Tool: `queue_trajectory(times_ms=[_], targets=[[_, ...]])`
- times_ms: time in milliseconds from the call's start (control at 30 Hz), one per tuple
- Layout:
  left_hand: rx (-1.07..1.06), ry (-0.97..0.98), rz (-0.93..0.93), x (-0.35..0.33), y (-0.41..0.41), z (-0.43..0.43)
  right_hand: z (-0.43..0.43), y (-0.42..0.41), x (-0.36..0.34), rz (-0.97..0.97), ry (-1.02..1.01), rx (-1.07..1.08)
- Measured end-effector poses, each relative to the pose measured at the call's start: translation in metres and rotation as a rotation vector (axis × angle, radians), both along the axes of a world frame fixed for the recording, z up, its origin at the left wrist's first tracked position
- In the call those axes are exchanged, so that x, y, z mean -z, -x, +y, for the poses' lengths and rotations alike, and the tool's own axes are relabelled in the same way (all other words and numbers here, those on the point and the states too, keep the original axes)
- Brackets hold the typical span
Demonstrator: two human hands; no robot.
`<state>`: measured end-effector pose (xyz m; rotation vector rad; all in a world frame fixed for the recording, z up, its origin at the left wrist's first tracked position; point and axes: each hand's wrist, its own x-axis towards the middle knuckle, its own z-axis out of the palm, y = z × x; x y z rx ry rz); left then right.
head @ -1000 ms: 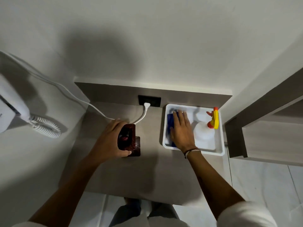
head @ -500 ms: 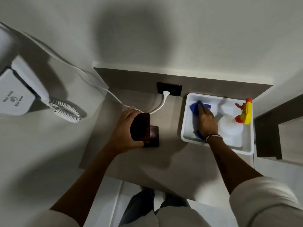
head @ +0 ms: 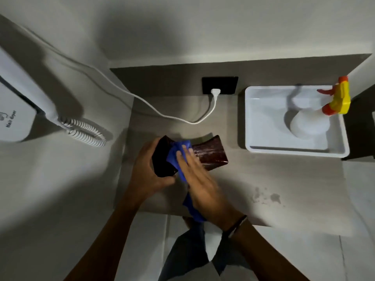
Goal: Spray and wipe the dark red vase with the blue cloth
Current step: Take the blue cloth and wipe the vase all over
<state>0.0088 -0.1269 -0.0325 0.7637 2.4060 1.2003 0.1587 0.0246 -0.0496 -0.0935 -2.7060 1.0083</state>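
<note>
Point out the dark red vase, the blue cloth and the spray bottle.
dark red vase (head: 211, 154): head view, on its glossy flared end right of the cloth.
blue cloth (head: 172, 157): head view, on the fold pressed against the vase.
spray bottle (head: 309, 123): head view, on its white body.

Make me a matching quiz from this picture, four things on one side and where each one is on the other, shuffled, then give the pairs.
Things:
1. spray bottle
2. blue cloth
3. white plug
4. hair dryer

Places:
A. in the black socket
B. mounted on the left wall
C. standing in the white tray
D. under the right hand, against the dark red vase

Pairs: 1-C, 2-D, 3-A, 4-B
</note>
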Motion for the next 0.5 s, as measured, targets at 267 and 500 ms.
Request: queue_trajectory(times_ms=[267,500], targets=[[-0.027,-0.037,0.058,0.011,-0.004,-0.021,0.004,0.011,0.01,-0.207,-0.046,0.118],[-0.015,0.047,0.082,0.008,-0.006,-0.023,0.025,0.001,0.023,-0.265,-0.129,0.085]])
